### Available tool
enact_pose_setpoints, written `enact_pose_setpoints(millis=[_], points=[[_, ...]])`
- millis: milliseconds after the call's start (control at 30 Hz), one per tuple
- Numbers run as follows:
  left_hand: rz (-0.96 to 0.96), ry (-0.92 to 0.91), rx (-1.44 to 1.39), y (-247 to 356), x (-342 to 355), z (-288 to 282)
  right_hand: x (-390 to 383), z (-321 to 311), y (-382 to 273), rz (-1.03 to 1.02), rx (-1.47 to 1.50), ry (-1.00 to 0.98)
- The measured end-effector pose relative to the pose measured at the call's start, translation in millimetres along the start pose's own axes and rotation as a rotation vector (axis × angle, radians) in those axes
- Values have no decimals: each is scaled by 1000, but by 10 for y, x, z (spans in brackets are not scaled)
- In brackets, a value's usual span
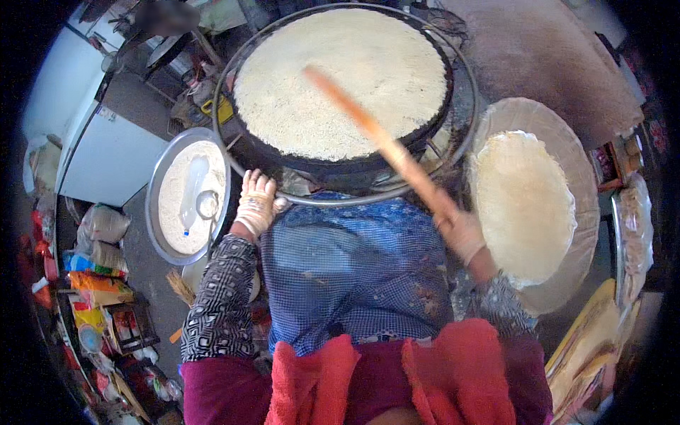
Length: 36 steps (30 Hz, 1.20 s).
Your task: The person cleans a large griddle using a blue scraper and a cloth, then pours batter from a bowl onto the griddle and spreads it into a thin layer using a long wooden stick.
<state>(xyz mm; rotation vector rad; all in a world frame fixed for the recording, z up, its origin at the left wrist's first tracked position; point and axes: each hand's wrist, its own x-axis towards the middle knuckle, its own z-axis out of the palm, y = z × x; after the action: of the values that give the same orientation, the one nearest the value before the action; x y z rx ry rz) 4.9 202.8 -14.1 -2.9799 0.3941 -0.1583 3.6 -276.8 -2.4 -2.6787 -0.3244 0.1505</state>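
Observation:
My right hand (460, 234), gloved and blurred, is closed round a long wooden spreader (375, 134), which slants over a pale, grainy layer (276, 99) covering a large round black griddle (368, 165). My gloved left hand (256, 202) rests at the front-left of the metal ring (333, 201) around the griddle, fingers bent over it. Left of that hand sits a steel basin (165, 227) of pale batter or flour, with a clear plastic bottle (195, 195) and a ladle (207, 204) in it. At right, a thin round pale sheet (524, 205) lies on a wide tray (574, 276).
A white cabinet (106, 156) stands at left, with bags and packages (99, 290) piled below it. A yellow container (212, 110) and pots (170, 60) are at back left, a brown board (538, 57) at back right. Stacked flat sheets (588, 354) lie at lower right.

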Motion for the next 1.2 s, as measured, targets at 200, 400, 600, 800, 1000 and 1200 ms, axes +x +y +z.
enact_pose_setpoints(millis=[200,400,600,800,1000,1200], points=[[-104,-99,-73,999,221,-182,319,-497,385,434,1071,261],[-59,44,-198,2208,537,25,-120,161,-757,225,1052,-294],[681,160,-505,2359,-406,-262,-563,322,-820,95,981,-337],[446,302,-373,1905,783,-1020,-1582,245,-341,245,963,-6],[687,112,-190,2223,2301,-763,-1566,189,-798,464,1281,65],[680,200,-225,1631,2797,-501,-811,-56,-928,540,1648,-197]])
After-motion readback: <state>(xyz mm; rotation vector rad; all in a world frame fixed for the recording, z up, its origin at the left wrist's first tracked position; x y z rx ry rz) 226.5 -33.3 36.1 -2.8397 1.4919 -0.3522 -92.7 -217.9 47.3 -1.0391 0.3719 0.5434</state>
